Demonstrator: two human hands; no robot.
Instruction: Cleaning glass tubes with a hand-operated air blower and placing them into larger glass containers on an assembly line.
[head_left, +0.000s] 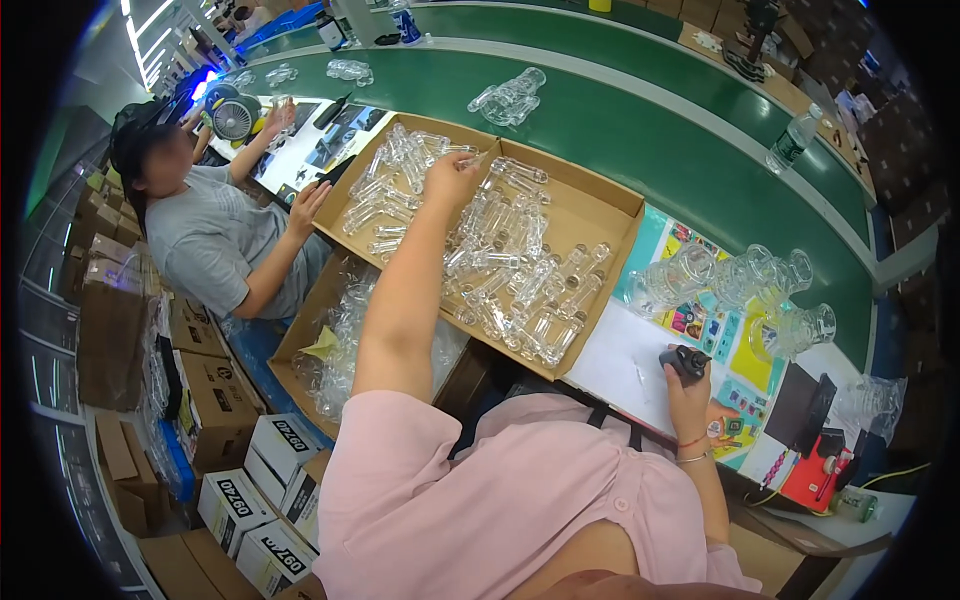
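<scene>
Inside the cardboard tray (570,215) at the near side of the green desk (440,85), the left hand (455,180) reaches over clear glassy tubes (520,235), its fingers drawn together; whether they pinch a piece I cannot tell. Well apart from it, the right hand (688,395) is clamped around a small dark nozzle bottle (684,363), right of the tray. Just beyond stand clear flared vessels (680,275) on a colourful printed sheet (748,372), its lettering too small to read. Elsewhere, bold black characters mark the white cartons (235,505) at lower left, dark print shows on a brown carton (215,400) behind them, a green label wraps a clear drink bottle (795,138) at upper right, and a blue-and-white one covers another bottle (405,25) at the top.
</scene>
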